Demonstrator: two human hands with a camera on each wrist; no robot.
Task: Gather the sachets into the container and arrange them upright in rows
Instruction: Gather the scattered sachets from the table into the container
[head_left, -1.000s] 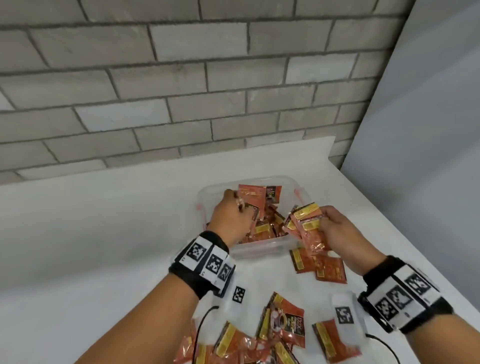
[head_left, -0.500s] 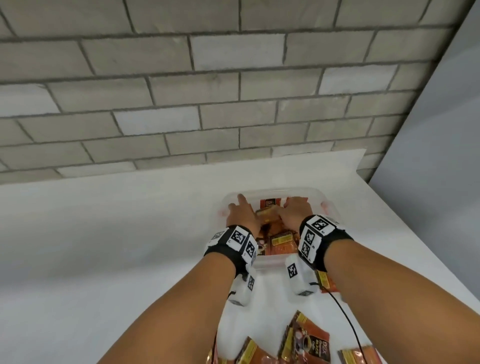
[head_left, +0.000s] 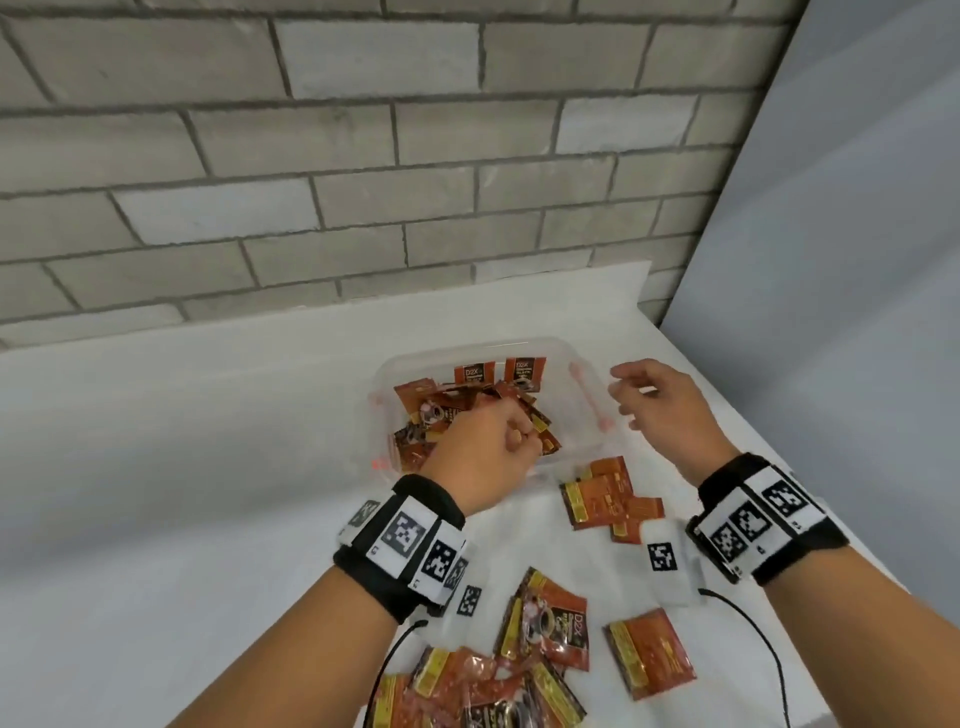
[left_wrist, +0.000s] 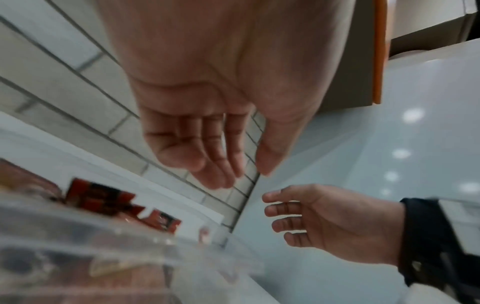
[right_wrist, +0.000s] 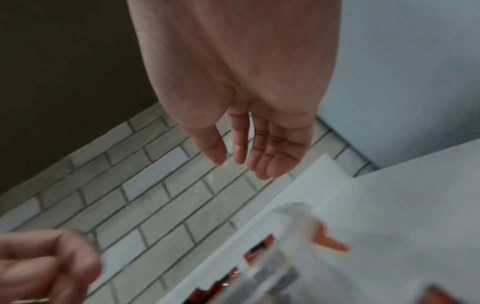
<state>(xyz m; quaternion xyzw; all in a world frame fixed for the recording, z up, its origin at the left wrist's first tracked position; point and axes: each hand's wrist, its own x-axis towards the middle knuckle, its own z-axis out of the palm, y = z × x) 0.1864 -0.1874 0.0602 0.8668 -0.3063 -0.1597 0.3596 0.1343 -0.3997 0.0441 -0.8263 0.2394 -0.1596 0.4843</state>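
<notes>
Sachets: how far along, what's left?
Done: many sachets lie in the container, two upright at its far wall, the rest jumbled. In hand: nothing; both hands, left and right, hold no sachet. Left: loose sachets on the table, nearer pile, then rows.

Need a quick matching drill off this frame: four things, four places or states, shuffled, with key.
1. left hand
2. right hand
3. container
4. two upright sachets

A. leaning on the far wall inside
B. clear, on the white table
C. empty, fingers relaxed, right of the container
D. over the container's near edge, fingers loosely curled

Pairs: 1-D, 2-C, 3-B, 4-A
</notes>
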